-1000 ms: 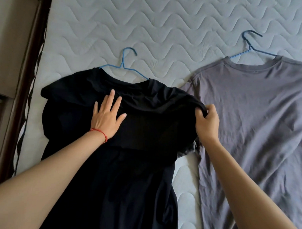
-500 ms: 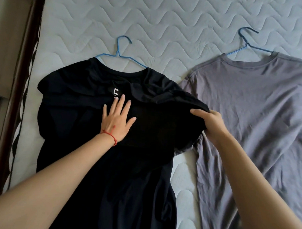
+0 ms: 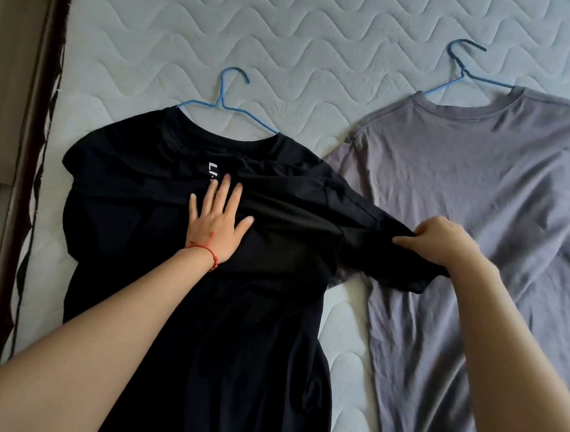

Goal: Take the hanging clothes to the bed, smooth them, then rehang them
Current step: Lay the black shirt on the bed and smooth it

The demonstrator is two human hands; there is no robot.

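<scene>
A black T-shirt [image 3: 141, 230] lies on the quilted mattress [image 3: 283, 38], on a blue wire hanger [image 3: 228, 99] whose hook sticks out above the collar. My left hand [image 3: 217, 221] lies flat with spread fingers on the shirt's chest, just below a white print. My right hand [image 3: 438, 239] grips the black shirt's right sleeve, which is pulled out to the right and lies over the grey T-shirt [image 3: 491, 197]. That grey shirt is spread out on the right on its own blue hanger [image 3: 466, 68].
A dark wooden bed frame [image 3: 37, 142] runs along the mattress's left edge, with a dark cord hanging beside it. A strip of bare mattress shows between the two shirts' lower halves.
My right hand has drawn the black sleeve further right, stretching it out over the grey shirt. My left hand shifted right on the chest, and the white print came into view.
</scene>
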